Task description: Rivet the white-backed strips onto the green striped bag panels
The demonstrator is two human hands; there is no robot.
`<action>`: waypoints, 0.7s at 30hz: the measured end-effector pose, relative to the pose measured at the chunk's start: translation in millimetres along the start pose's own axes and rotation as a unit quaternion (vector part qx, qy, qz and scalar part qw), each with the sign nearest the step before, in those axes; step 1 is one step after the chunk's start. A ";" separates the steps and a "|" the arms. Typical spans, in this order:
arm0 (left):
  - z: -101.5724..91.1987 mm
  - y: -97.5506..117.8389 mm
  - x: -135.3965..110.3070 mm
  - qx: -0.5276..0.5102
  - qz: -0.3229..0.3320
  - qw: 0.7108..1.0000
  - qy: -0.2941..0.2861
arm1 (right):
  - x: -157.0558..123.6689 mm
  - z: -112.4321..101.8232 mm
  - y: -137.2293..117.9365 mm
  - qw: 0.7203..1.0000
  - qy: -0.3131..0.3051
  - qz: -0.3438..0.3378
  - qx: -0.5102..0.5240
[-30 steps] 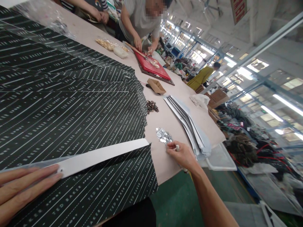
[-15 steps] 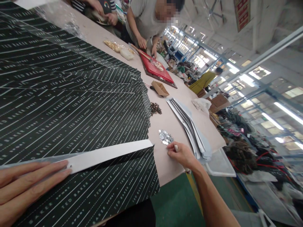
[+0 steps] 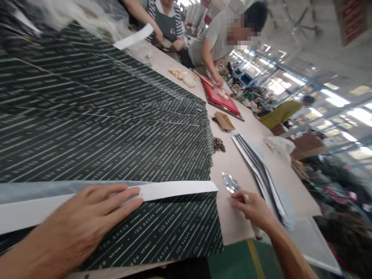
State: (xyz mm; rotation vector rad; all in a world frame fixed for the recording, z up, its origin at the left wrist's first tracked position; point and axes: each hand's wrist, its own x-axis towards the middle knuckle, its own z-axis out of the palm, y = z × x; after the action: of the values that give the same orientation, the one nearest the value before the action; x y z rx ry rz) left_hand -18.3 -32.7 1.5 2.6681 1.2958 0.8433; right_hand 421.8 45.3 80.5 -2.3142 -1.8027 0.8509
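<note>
My left hand (image 3: 95,217) lies flat, fingers stretched, on a long white strip (image 3: 177,187) with a pale translucent layer along its far edge. Beneath the strip is black fabric (image 3: 162,155) with white stripes and lettering. My right hand (image 3: 252,207), wearing a ring or wrap on one finger, has its thumb and fingertips pinched together at the near edge of a pile of shiny silver pieces (image 3: 231,182). What sits in the pinch is too small to tell. A pale stick-like end shows under that hand; its kind is unclear.
Beyond the silver pile lie small brown metal pieces (image 3: 218,144), an open cardboard box (image 3: 224,121) and a stack of curved white strips (image 3: 258,170). Further off are a red pad (image 3: 222,97) and bags of small parts (image 3: 183,77). Co-workers (image 3: 215,42) work across the table.
The view has swung, so things sit further right in the picture. My left hand has slid along the strip toward its right end. My right hand stays pinched by the silver pile.
</note>
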 end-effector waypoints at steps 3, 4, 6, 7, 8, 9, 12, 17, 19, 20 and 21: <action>-9.8 2.8 4.3 0.035 -0.003 0.998 -0.043 | -8.3 -0.5 -39.2 0.996 -0.006 0.001 0.085; -11.1 3.0 4.8 0.035 -0.009 0.998 -0.053 | -11.7 2.3 -56.8 0.994 -0.013 -0.011 0.112; -12.1 3.6 5.2 0.030 -0.017 0.997 -0.067 | -19.3 14.7 -96.6 0.987 -0.042 -0.052 0.147; -12.2 4.3 5.2 0.027 -0.020 0.997 -0.070 | -22.9 24.4 -117.4 0.983 -0.069 -0.072 0.156; -12.2 5.1 5.2 0.023 -0.021 0.997 -0.070 | -26.0 36.1 -137.7 0.977 -0.101 -0.088 0.163; -12.1 5.8 5.1 0.020 -0.020 0.997 -0.067 | -28.3 49.0 -156.7 0.971 -0.140 -0.099 0.170; -10.9 6.8 4.6 0.014 -0.009 0.998 -0.066 | -30.0 86.8 -200.5 0.953 -0.222 -0.121 0.167; -9.6 4.8 4.3 0.016 -0.015 0.996 -0.086 | -23.9 116.6 -225.3 0.949 -0.264 -0.132 0.114; -10.5 4.5 5.0 0.009 -0.019 0.996 -0.089 | -22.0 119.0 -226.4 0.950 -0.263 -0.126 0.112; -11.1 4.6 5.4 0.007 -0.017 0.996 -0.087 | -21.5 119.5 -226.4 0.951 -0.261 -0.124 0.111; -11.6 4.8 5.9 0.006 -0.016 0.996 -0.084 | -21.3 120.1 -226.3 0.952 -0.259 -0.122 0.107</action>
State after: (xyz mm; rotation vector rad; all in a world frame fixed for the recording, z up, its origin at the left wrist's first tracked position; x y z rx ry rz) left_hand -17.7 -33.5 15.4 2.6536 1.3033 0.5951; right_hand 165.4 62.4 76.5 -1.7917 -1.9915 1.6264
